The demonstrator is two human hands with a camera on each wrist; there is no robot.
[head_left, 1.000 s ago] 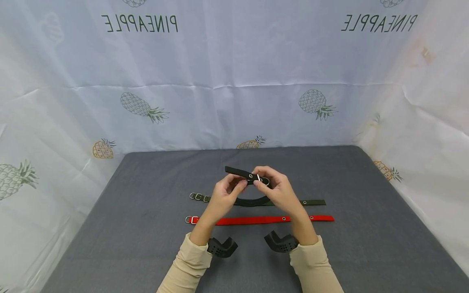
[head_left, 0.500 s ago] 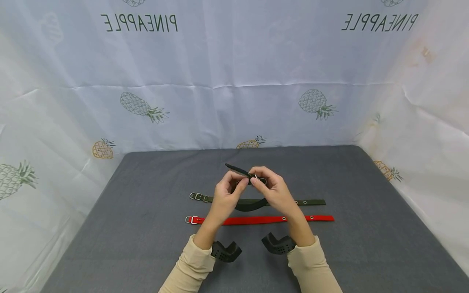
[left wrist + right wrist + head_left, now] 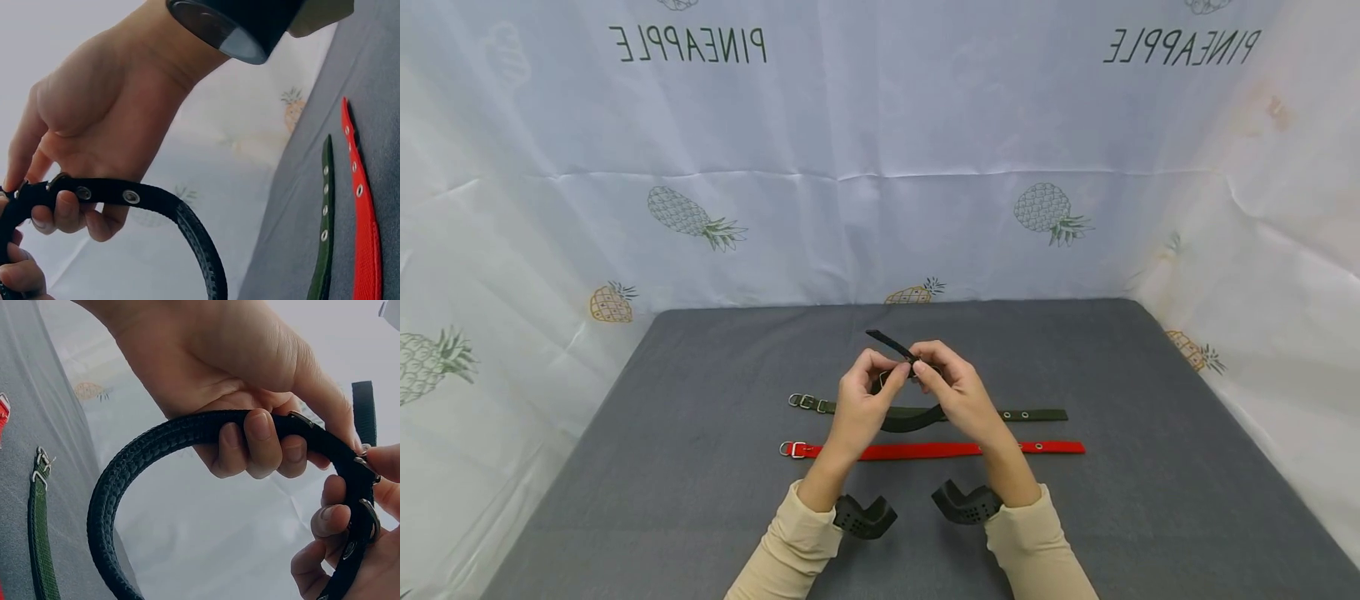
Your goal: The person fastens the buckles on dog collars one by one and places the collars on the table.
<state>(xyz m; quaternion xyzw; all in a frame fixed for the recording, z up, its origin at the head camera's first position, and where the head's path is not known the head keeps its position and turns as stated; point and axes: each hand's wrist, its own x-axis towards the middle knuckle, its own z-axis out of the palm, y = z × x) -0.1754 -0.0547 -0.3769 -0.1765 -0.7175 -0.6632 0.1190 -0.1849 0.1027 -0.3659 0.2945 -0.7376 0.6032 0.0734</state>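
The grey bench (image 3: pixel 700 517) fills the lower half of the head view. On it lies a red strap (image 3: pixel 902 451), low centre, with a green strap (image 3: pixel 1041 414) running roughly parallel just above it in the frame. The black strap (image 3: pixel 103 506) is held up at the centre of the head view, bent into a loop whose lower curve shows in front of the green one.

The left hand (image 3: pixel 861 400) and right hand (image 3: pixel 958 392) meet at the top of that loop, each grip pinching the black strap. One steady pinch should brace the join while the other guides; pulling with both at once would likely skew it.

The free end (image 3: pixel 363 412) sticks up at the right of the right wrist view, and is best worked flat, without a twist. Beneath it, a D-ring (image 3: pixel 377 519) should stay clear of the work. The metal fitting (image 3: pixel 367 467) above that ring is partly covered; whether a pin is seated, I cannot tell. Smallest, the eyelets (image 3: pixel 130 197), left of centre in the left wrist view, want lining up before any tension.
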